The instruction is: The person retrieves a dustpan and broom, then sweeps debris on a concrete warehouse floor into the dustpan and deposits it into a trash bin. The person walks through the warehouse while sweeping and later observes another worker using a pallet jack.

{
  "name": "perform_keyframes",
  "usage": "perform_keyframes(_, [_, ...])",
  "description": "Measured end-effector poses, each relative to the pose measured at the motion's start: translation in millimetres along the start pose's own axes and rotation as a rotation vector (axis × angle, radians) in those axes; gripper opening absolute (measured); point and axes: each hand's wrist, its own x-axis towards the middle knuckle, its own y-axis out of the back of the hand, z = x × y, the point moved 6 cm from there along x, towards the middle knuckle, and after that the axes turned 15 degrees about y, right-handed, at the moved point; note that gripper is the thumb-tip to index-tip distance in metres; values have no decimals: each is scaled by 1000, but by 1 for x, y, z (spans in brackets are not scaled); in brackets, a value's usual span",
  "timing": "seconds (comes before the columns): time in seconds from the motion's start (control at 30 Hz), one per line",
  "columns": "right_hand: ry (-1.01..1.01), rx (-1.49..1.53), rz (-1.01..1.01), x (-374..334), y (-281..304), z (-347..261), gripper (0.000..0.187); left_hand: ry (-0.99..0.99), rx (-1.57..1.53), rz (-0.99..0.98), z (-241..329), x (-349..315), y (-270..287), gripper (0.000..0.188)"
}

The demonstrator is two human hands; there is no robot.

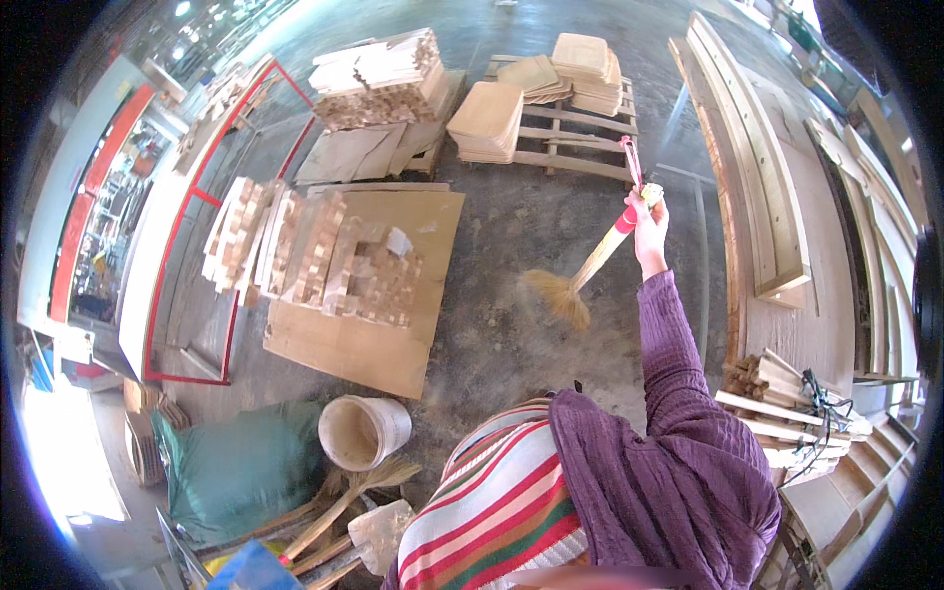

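My right hand (649, 234) is stretched far forward, closed round the handle of a straw broom (597, 258). Red wrapping covers the handle just below the fingers, and a pink loop sticks up above them. A small pale yellowish-white piece (651, 194) shows at the fingertips; what it is I cannot make out. The broom slants down to the left, its bristles (562, 295) spread at or just above the grey concrete floor (492, 334). Whether they touch it I cannot tell. My left hand does not show.
Stacked wood blocks (315, 256) lie on a cardboard sheet (393, 344) at the left. Behind are a pallet (560, 133) with stacked boards and a pile of wood strips (379, 74). Long beams (757, 167) line the right. A white bucket (398, 423), green sack (236, 472) and another broom (354, 492) are near left.
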Motion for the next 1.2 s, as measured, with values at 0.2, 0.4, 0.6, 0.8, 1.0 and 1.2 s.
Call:
perform_keyframes(0.2, [112, -961, -86, 63, 59, 33, 32, -93, -79, -116, 145, -12, -103, 45])
perform_keyframes(0.4, [-693, -394, 31, 77, 104, 93, 24, -167, -135, -304, 283, -33, -291, 51])
perform_keyframes(0.6, [-895, 235, 147, 59, 137, 123, 57, -157, -260, -585, 409, -104, -544, 57])
perform_keyframes(0.8, [-818, 485, 836, 68, 99, 150, 40, -212, -353, -890, 505, -234, -750, 56])
perform_keyframes(1.0, [-902, 893, 1101, 79, 145, 259, 36, -71, -566, -942, 580, -420, -895, 56])
perform_keyframes(1.2, [-894, 638, 818, 245, 118, 322, 4, -168, -974, -709, 650, -531, -952, 50])
